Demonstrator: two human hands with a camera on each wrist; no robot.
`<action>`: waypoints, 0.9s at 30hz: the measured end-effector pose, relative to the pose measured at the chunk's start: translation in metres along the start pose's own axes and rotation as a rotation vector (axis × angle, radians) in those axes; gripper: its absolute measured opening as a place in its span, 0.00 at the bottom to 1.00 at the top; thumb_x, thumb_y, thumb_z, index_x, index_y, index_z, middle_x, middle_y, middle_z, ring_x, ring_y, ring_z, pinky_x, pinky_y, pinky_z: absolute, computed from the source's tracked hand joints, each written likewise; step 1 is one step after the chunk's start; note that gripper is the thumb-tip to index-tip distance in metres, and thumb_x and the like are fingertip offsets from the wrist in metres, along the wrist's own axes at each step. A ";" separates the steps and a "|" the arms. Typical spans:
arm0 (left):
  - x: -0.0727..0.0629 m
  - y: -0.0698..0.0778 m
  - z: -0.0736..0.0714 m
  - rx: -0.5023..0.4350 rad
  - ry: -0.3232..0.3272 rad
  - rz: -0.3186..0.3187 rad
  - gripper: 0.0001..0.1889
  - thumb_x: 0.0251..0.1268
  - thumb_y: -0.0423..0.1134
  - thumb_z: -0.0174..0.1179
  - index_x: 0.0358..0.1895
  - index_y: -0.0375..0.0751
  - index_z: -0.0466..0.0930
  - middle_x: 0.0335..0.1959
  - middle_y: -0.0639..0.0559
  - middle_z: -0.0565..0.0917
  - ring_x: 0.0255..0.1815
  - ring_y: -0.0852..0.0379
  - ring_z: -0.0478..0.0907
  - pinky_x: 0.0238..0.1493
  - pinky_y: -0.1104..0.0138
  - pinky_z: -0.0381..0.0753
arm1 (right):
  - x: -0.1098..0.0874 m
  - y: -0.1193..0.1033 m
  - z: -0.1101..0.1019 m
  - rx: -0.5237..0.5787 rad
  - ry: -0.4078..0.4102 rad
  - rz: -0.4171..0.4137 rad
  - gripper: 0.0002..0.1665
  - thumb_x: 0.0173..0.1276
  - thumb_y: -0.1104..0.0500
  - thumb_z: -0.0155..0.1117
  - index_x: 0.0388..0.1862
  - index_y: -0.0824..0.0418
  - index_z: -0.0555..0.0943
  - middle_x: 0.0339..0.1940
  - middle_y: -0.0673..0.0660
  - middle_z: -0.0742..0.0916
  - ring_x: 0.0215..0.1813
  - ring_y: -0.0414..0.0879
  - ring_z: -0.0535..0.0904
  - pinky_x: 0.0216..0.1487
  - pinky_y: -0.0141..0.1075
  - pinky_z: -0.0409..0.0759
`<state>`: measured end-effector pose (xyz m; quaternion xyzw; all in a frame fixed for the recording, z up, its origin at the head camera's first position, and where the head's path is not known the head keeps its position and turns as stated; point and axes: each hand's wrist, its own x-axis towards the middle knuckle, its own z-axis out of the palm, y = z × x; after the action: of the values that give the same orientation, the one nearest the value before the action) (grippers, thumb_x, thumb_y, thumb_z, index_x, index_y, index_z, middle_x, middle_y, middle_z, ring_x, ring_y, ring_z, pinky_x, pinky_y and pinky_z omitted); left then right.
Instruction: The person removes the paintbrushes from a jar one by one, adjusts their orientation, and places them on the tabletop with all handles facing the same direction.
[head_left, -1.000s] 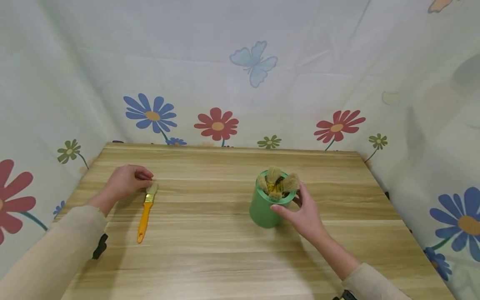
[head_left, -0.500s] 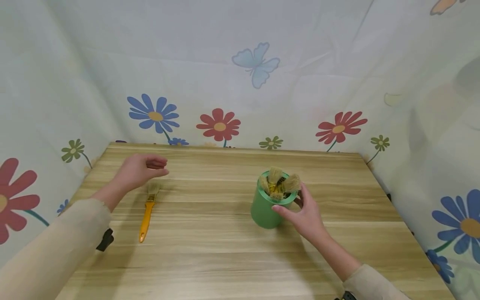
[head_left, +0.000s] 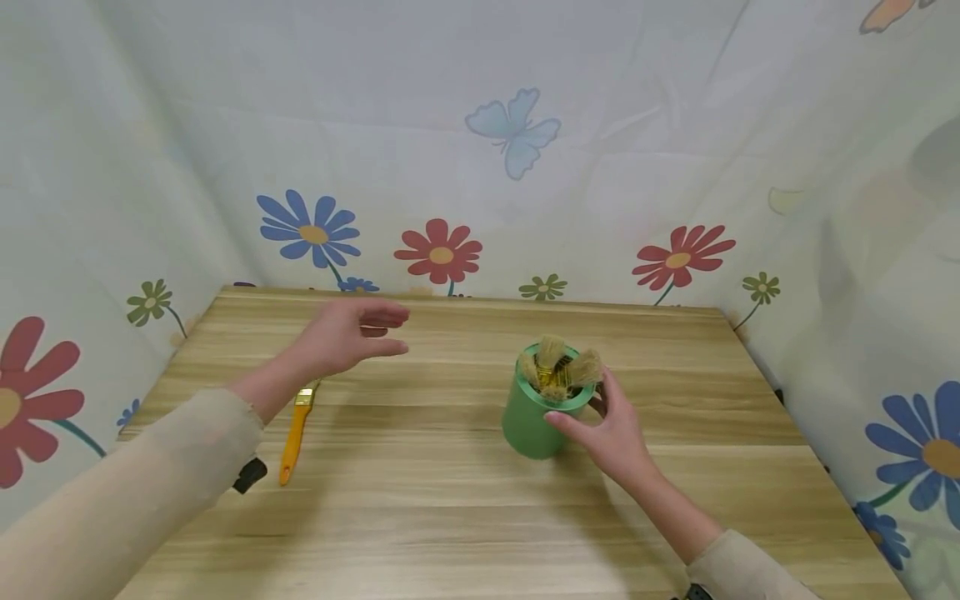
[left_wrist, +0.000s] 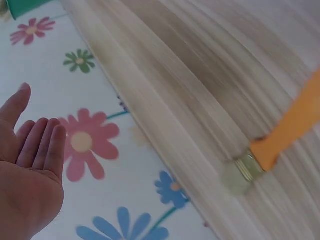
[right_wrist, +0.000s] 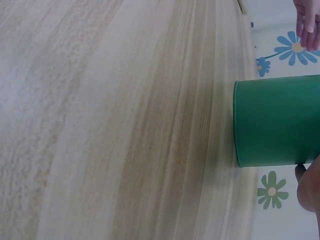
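In the head view my left hand (head_left: 347, 337) is raised over the table's left half, fingers extended, thumb apart, holding nothing. Below its wrist lies a flat paintbrush (head_left: 295, 440) with an orange handle; the forearm hides most of its bristles. The left wrist view shows the open palm (left_wrist: 32, 185) and the paintbrush (left_wrist: 282, 132) apart from it. My right hand (head_left: 617, 435) grips a green cup (head_left: 534, 427) from its right side, thumb at the front. Several brushes (head_left: 552, 354) stand in the cup with bristles upward. In the right wrist view the cup (right_wrist: 275, 120) hides most of the fingers.
A wood-grain table (head_left: 450, 533) lies under both hands. Behind it and at both sides hangs a white curtain (head_left: 375, 142) printed with flowers and a butterfly, close to the table's edges.
My left hand has left the paintbrush's bristle end, risen and moved right. The paintbrush stays lying on the table. My right hand keeps holding the cup in place.
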<state>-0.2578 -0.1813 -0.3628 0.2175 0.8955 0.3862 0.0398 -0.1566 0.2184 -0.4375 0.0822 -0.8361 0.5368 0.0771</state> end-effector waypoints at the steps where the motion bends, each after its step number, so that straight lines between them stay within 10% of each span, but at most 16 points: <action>1: 0.001 0.005 0.003 -0.010 -0.009 0.014 0.30 0.66 0.42 0.78 0.69 0.41 0.82 0.66 0.41 0.85 0.66 0.41 0.84 0.68 0.48 0.81 | 0.000 0.000 0.000 -0.001 0.000 0.001 0.53 0.64 0.54 0.84 0.82 0.56 0.65 0.77 0.56 0.76 0.80 0.55 0.69 0.78 0.57 0.70; 27: 0.038 0.086 0.066 0.018 -0.156 0.240 0.31 0.65 0.43 0.78 0.71 0.44 0.82 0.67 0.50 0.85 0.67 0.52 0.83 0.68 0.57 0.82 | 0.000 0.001 0.002 -0.005 0.007 -0.006 0.52 0.64 0.54 0.84 0.81 0.56 0.65 0.77 0.57 0.76 0.79 0.56 0.70 0.78 0.58 0.70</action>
<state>-0.2455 -0.0685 -0.3442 0.3529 0.8606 0.3621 0.0608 -0.1570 0.2172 -0.4388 0.0826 -0.8369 0.5349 0.0816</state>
